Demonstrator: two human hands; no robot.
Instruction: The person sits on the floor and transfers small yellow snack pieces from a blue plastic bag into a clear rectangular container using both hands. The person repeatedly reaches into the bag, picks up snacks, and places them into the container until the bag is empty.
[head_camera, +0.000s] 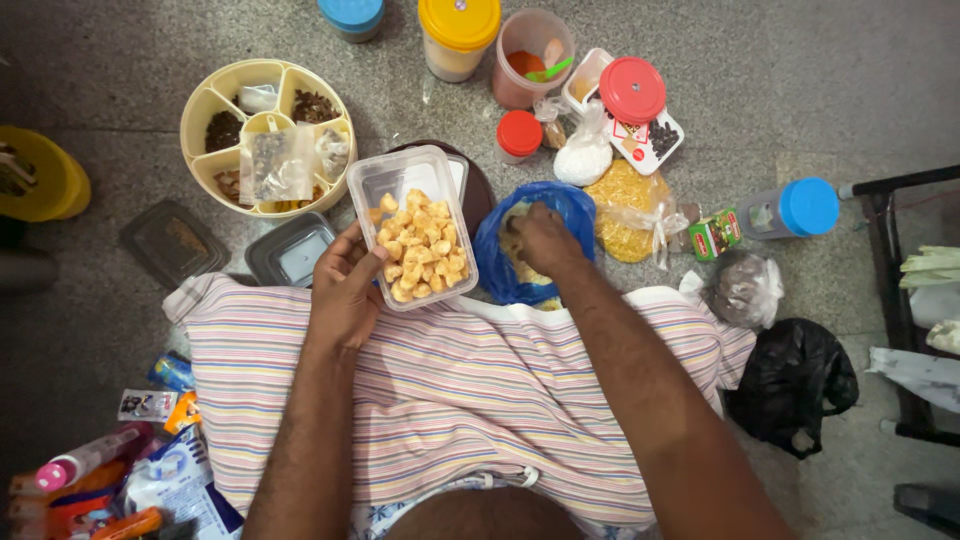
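My left hand (345, 290) grips the near edge of a clear rectangular plastic container (412, 225) that is partly filled with small yellow-orange snack pieces (422, 247). My right hand (543, 238) reaches into an open blue plastic bag (495, 262) just right of the container, its fingers closed among more of the yellow pieces inside. Both forearms stretch out over a pink, yellow and blue striped cloth (440, 390) across my lap.
On the grey stone floor: a round cream tray with spice compartments (200, 115), two dark lids (172, 240), lidded jars (458, 35), a red-lidded tub (632, 92), a bag of yellow grains (625, 215), a blue-capped bottle (790, 208), black bags (790, 385), packets at lower left (120, 470).
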